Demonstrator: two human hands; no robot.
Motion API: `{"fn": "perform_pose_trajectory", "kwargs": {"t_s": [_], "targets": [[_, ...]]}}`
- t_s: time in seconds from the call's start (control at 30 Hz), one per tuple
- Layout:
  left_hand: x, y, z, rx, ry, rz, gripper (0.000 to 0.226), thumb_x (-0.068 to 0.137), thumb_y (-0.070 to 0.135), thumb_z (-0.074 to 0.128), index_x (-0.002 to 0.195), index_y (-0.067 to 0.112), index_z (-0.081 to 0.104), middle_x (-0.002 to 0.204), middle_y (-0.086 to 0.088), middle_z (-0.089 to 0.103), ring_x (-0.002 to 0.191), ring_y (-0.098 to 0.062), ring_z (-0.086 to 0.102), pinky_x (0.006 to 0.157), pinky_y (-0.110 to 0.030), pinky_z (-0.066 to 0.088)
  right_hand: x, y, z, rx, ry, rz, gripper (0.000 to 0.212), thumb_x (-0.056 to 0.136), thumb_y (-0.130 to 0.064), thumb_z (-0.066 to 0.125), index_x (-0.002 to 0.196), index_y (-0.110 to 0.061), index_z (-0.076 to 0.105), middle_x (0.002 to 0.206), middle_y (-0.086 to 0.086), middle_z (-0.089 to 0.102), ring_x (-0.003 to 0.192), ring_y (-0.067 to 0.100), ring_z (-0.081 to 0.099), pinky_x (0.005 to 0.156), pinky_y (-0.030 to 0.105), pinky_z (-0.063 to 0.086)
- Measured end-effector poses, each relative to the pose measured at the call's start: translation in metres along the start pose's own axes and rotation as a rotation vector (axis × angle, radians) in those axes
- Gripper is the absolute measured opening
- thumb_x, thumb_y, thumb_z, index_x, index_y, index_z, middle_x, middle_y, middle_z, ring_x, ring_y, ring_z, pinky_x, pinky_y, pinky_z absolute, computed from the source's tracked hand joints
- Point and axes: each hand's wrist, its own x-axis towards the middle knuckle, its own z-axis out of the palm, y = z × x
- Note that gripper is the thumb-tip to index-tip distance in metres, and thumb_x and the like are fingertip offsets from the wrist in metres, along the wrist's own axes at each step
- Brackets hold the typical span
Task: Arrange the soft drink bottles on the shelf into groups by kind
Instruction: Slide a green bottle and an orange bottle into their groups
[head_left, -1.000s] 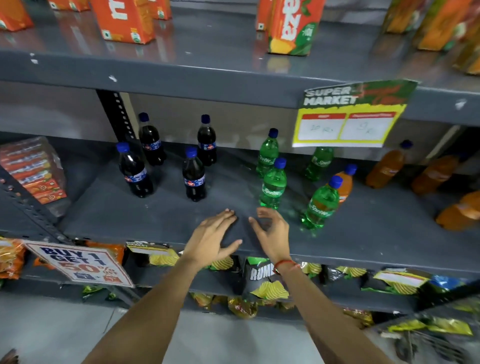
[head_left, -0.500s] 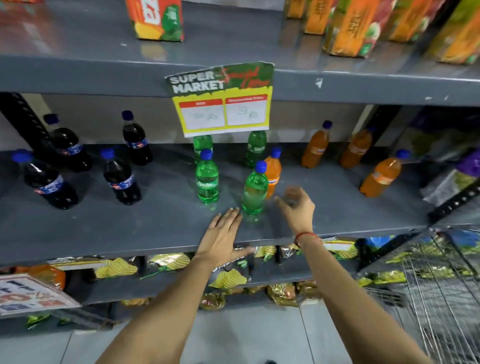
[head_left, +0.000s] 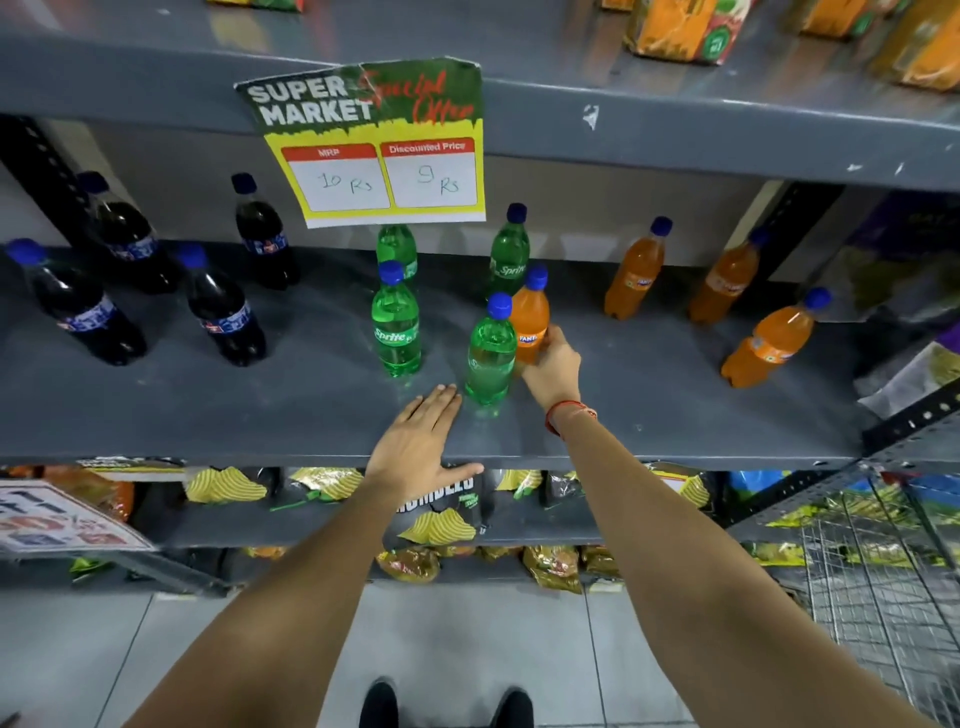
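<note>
Reaching mid-shelf, the right hand (head_left: 551, 366) wraps its fingers round the upright stray orange bottle (head_left: 530, 319) among the green bottles (head_left: 396, 332); its kind stands rightward. The left hand (head_left: 421, 441) lies flat, spread, at the shelf (head_left: 208, 415) front edge.

Glossy clear-plastic bottles (head_left: 396, 332) on a matt grey metal shelf (head_left: 260, 415) (scuffed paint).
</note>
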Motion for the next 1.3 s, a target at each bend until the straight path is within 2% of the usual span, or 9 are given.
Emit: {"fn": "perform_pose_trajectory", "kwargs": {"t_s": [0.07, 0.2, 0.33, 0.5, 0.67, 0.87, 0.93, 1.1, 1.3], "targets": [[0.0, 0.001, -0.001, -0.007, 0.004, -0.004, 0.099, 0.08, 0.076, 0.03, 0.144, 0.002, 0.019, 0.154, -0.013, 0.022, 0.142, -0.022, 0.014, 0.115, -0.037, 0.01, 0.001, 0.001, -0.002, 0.008, -0.009, -0.006, 0.033, 0.07, -0.012, 0.076, 0.096, -0.004, 0.058, 0.094, 0.018, 0.07, 0.089, 0.034, 0.063, 0.077, 0.032, 0.049], [-0.002, 0.001, -0.004, -0.012, 0.007, -0.014, 0.099, 0.08, 0.077, 0.03, 0.145, 0.004, 0.016, 0.155, -0.011, 0.018, 0.142, -0.021, 0.011, 0.115, -0.035, 0.008, -0.001, 0.009, -0.016, 0.004, 0.022, -0.023, 0.036, 0.067, -0.017, 0.08, 0.096, -0.005, 0.06, 0.097, 0.017, 0.071, 0.091, 0.031, 0.064, 0.077, 0.026, 0.045], [-0.004, 0.002, -0.004, -0.008, 0.012, -0.014, 0.1, 0.079, 0.078, 0.029, 0.146, 0.004, 0.016, 0.155, -0.01, 0.018, 0.142, -0.02, 0.012, 0.115, -0.035, 0.007, 0.002, 0.026, -0.049, -0.024, 0.071, -0.018, 0.037, 0.067, -0.019, 0.081, 0.096, -0.005, 0.061, 0.097, 0.017, 0.072, 0.09, 0.032, 0.065, 0.081, 0.033, 0.048], [-0.004, 0.002, -0.007, -0.014, 0.038, -0.01, 0.101, 0.078, 0.08, 0.026, 0.144, 0.004, 0.023, 0.153, -0.011, 0.024, 0.141, -0.022, 0.019, 0.114, -0.037, 0.009, 0.014, 0.043, -0.098, -0.069, 0.123, 0.017, 0.036, 0.067, -0.018, 0.081, 0.095, -0.006, 0.062, 0.096, 0.016, 0.071, 0.082, 0.022, 0.061, 0.078, 0.026, 0.042], [-0.003, 0.004, -0.01, -0.048, 0.053, 0.01, 0.101, 0.077, 0.079, 0.029, 0.141, 0.002, 0.029, 0.15, -0.013, 0.031, 0.139, -0.024, 0.026, 0.113, -0.041, 0.015, 0.021, 0.058, -0.126, -0.086, 0.127, 0.076, 0.037, 0.07, -0.016, 0.079, 0.1, -0.003, 0.061, 0.101, 0.018, 0.07, 0.094, 0.032, 0.063, 0.081, 0.027, 0.04], [-0.004, 0.005, -0.012, -0.055, 0.06, 0.01, 0.099, 0.077, 0.077, 0.033, 0.137, -0.001, 0.037, 0.145, -0.014, 0.039, 0.135, -0.026, 0.034, 0.11, -0.045, 0.022, 0.026, 0.068, -0.132, -0.053, 0.095, 0.136, 0.05, 0.071, -0.013, 0.078, 0.113, -0.003, 0.054, 0.115, 0.021, 0.064, 0.108, 0.037, 0.059, 0.093, 0.042, 0.044], [-0.004, 0.006, -0.012, -0.046, 0.062, 0.008, 0.098, 0.077, 0.077, 0.033, 0.138, 0.0, 0.036, 0.146, -0.013, 0.039, 0.135, -0.025, 0.034, 0.11, -0.045, 0.022, 0.024, 0.069, -0.13, -0.017, 0.106, 0.143, 0.053, 0.071, -0.013, 0.078, 0.116, -0.004, 0.052, 0.117, 0.02, 0.063, 0.11, 0.037, 0.058, 0.093, 0.041, 0.044], [-0.003, 0.005, -0.011, -0.048, 0.052, 0.0, 0.098, 0.077, 0.078, 0.034, 0.14, 0.003, 0.034, 0.147, -0.01, 0.038, 0.136, -0.022, 0.031, 0.112, -0.036, 0.02, 0.018, 0.07, -0.112, 0.076, 0.309, 0.206, 0.08, 0.061, -0.026, 0.086, 0.126, -0.004, 0.044, 0.125, 0.019, 0.053, 0.115, 0.033, 0.051, 0.097, 0.044, 0.043], [-0.002, 0.005, -0.013, -0.058, 0.022, -0.002, 0.096, 0.078, 0.076, 0.037, 0.137, 0.0, 0.038, 0.144, -0.013, 0.042, 0.133, -0.026, 0.036, 0.11, -0.033, 0.015, 0.02, 0.073, -0.103, -0.009, 0.403, 0.235, 0.053, 0.071, -0.028, 0.08, 0.107, 0.001, 0.055, 0.11, 0.023, 0.059, 0.102, 0.037, 0.058, 0.086, 0.041, 0.047]]}}
